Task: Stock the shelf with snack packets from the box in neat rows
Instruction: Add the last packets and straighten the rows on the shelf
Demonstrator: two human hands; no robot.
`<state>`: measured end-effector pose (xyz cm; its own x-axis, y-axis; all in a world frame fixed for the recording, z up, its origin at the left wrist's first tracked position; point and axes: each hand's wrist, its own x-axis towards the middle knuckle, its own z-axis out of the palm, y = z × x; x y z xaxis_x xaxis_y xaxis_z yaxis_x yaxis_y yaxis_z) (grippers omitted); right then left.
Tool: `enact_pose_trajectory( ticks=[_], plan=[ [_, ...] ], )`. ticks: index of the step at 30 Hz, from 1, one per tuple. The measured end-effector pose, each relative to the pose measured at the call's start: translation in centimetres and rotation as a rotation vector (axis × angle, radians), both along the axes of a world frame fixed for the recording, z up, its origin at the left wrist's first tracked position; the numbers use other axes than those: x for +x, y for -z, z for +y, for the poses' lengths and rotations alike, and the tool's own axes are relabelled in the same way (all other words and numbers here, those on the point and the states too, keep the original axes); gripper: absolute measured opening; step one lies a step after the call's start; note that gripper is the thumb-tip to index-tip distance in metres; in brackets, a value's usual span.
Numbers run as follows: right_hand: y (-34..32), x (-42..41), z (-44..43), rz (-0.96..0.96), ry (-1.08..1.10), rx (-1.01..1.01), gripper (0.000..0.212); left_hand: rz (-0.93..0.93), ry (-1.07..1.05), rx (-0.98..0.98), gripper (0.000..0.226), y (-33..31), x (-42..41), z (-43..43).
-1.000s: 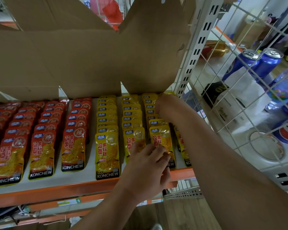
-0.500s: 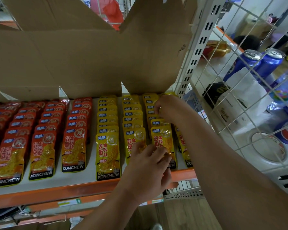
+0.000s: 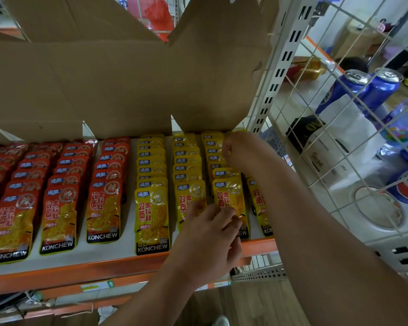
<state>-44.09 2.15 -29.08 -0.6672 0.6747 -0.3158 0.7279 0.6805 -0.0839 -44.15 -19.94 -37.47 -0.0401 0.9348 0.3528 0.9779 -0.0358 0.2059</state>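
The yellow packets (image 3: 152, 215) lie in overlapping rows on the right part of the shelf (image 3: 80, 271), with red packets (image 3: 59, 215) filling the rows to their left. The left hand (image 3: 207, 238) is at the front of the yellow rows, fingers bent onto the foremost packets; whether it grips one I cannot tell. The right hand (image 3: 236, 149) reaches to the back and pinches a yellow packet there. The open cardboard box (image 3: 104, 90) stands above. Beyond a slotted white upright (image 3: 278, 76) and wire mesh (image 3: 339, 142), blue cans (image 3: 382, 90) stand.
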Motion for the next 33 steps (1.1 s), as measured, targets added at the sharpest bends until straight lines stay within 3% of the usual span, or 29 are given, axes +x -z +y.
enact_pose_trajectory(
  ticks=[9, 33],
  plan=[
    [0.1, 1.0, -1.0, -0.005, -0.104, 0.007, 0.021, 0.008, 0.001, 0.006, 0.031, -0.1, 0.0, 0.0],
    [1.0, 0.5, -1.1, 0.028, -0.090, -0.057, 0.020, 0.005, -0.001, 0.030, 0.031, 0.2, 0.0, 0.0]
  ],
)
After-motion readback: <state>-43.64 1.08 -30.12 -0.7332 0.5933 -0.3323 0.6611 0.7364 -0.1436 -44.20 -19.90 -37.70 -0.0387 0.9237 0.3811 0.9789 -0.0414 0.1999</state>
